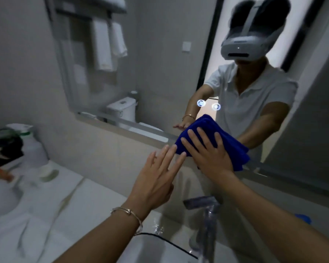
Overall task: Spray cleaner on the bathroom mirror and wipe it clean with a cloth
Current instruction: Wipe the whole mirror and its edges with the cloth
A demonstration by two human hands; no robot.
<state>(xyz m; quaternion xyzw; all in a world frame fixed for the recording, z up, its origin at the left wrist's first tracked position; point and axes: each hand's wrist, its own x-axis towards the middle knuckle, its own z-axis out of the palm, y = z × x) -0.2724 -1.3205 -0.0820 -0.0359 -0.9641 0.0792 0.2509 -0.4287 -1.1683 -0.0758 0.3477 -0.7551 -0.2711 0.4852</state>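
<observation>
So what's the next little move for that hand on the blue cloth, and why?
Probably slide the right hand and blue cloth up and left across the mirror: the cloth sits pressed flat at the mirror's lower edge, with most glass above and left. The left hand holds nothing.

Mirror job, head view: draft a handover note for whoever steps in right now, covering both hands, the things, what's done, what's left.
Right hand: flat, fingers spread, pressing the blue cloth against the mirror's lower edge, above the faucet.
Left hand: open, holds nothing, fingertips at the cloth's lower left corner.
Cleaner: possibly the blurred white bottle at the counter's far left; cannot tell.
Done: cloth on the glass; spraying cannot be confirmed.
Left: probably wiping the rest of the mirror.
</observation>
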